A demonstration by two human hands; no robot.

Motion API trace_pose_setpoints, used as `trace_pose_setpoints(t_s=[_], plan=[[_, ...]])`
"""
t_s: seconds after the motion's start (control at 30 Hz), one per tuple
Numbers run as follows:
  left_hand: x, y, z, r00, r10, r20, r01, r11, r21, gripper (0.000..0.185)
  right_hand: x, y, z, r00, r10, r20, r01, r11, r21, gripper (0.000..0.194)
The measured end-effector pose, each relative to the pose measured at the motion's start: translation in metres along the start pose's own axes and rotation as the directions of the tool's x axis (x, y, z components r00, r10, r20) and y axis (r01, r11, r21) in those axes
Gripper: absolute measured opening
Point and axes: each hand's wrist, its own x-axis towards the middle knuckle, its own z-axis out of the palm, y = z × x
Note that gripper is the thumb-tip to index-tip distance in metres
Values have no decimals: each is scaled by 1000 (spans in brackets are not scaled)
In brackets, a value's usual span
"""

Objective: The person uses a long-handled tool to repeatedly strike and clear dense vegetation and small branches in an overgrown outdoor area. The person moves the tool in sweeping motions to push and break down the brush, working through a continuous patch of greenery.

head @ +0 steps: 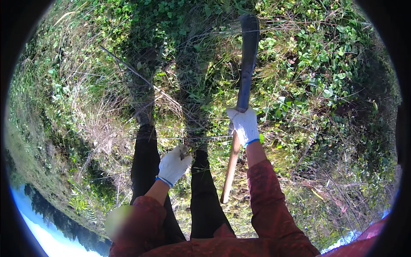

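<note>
My right hand [244,125], in a white knit glove with a blue cuff edge, is closed around a long-bladed machete [249,54] near where the dark blade meets its wooden handle. The blade points away from me, and the handle runs back beside my forearm. My left hand [175,163], gloved the same way, is in front of my dark trousers, its fingers curled at a small tuft of stems [183,153]. Whether its fingers grip the stems firmly is hard to tell. Thin dry stalks [208,137] stretch across between the two hands.
Dense low greenery [321,57] and dry grass surround my legs. A dark woody stick [138,73] slants among the weeds ahead of my left side. Tangled thin stems [340,192] stand at the right. Trees [61,218] and sky show at the lower left rim.
</note>
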Motion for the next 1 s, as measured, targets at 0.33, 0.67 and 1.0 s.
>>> trace_pose_setpoints(t_s=[0.33,0.67,1.0], plan=[[-3,2,-6,999,4,-48,-4,1000,2,51,-34,186,-9,881,463,103,-327,750,-575,13],[6,-3,-5,1000,10,-26,-11,998,-69,49,5,9,2,992,83,95,-75,994,-84,18],[3,-19,-3,996,-78,-50,77,997,-5,48,-58,201,23,819,564,108,-424,721,-548,15]])
